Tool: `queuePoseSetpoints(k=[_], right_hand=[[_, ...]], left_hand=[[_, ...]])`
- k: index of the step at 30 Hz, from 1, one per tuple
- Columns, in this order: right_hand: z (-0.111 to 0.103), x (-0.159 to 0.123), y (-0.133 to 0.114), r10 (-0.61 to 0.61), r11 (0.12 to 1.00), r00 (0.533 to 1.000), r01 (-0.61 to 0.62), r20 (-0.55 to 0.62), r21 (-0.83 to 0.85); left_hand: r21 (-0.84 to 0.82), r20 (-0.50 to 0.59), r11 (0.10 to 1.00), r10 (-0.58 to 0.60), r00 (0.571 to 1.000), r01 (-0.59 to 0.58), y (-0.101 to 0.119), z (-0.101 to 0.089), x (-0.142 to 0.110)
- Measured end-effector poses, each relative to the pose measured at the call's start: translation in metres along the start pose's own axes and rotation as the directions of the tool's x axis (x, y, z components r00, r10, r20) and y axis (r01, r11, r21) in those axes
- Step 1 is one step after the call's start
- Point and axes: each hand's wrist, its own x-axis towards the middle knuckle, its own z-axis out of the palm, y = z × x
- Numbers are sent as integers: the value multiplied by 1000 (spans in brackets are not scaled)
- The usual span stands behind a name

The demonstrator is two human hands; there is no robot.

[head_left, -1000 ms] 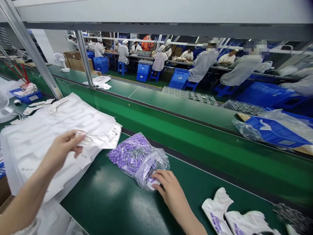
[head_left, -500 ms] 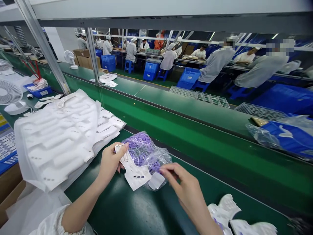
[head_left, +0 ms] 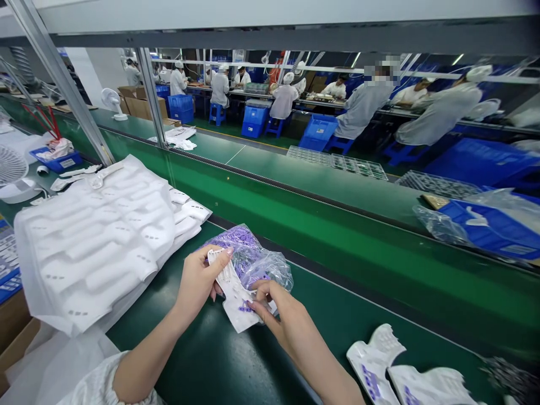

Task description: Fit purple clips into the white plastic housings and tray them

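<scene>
My left hand (head_left: pixel 202 275) grips a white plastic shell (head_left: pixel 237 301) by its narrow ribbed end, thumb on top. The shell's wide end has a row of small slots, where purple now shows. Closed in a pinch, my right hand (head_left: pixel 278 312) has its fingertips at those slots, on a small purple piece (head_left: pixel 244 307) partly hidden by the fingers. Just behind the shell lies a clear plastic bag (head_left: pixel 274 267) full of purple pieces (head_left: pixel 234 239). At the lower right rest white shells (head_left: pixel 371 365) with purple pieces in them.
Left of my hands, a stack of white shells lies under a translucent sheet (head_left: pixel 97 225). A fan (head_left: pixel 12 169) and a blue bin (head_left: pixel 57 157) stand beyond it. A green barrier (head_left: pixel 337 236) runs along the bench's far side. Dark small parts (head_left: pixel 506 374) lie far right.
My right hand has moved left from the bag to the shell's slots, carrying a purple piece. Purple now shows at the slots. The view has shifted slightly.
</scene>
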Motion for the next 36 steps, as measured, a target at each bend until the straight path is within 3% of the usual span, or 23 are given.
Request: queuePoseSetpoints(k=[3,7,9,12,14,18,23,29,36], right_hand=[[5,3,9,101,984,995,-104,26,145],[8,10,23,144,901,976,-197,161,388],[9,13,26,169,856,969,-235,179,461],[11,15,27,196,798,966,-258,170,544],[12,16,28,200,761,965,-260,167,594],[16,17,31,223,754,969,-243,111,610],[12,11,24,245,795,969,-214,22,567],[0,2,14,194,783,974,-226,119,579],[3,0,14,226,761,969,-239,99,603]], left_hand=[[-17,-10,1000,6,1000,-6,-1,0,0],[-33,45,999,13,999,-11,-6,-1,-1],[-5,156,1000,4,988,-4,-12,-1,-4],[36,383,999,-35,923,23,-23,0,-8],[51,456,998,-60,888,41,-30,1,-10],[71,463,997,-71,883,43,-33,3,-12],[18,510,1000,-6,860,-4,-29,7,-15],[5,461,1000,-22,887,23,-27,12,-18],[38,373,999,-14,928,0,-22,16,-26]])
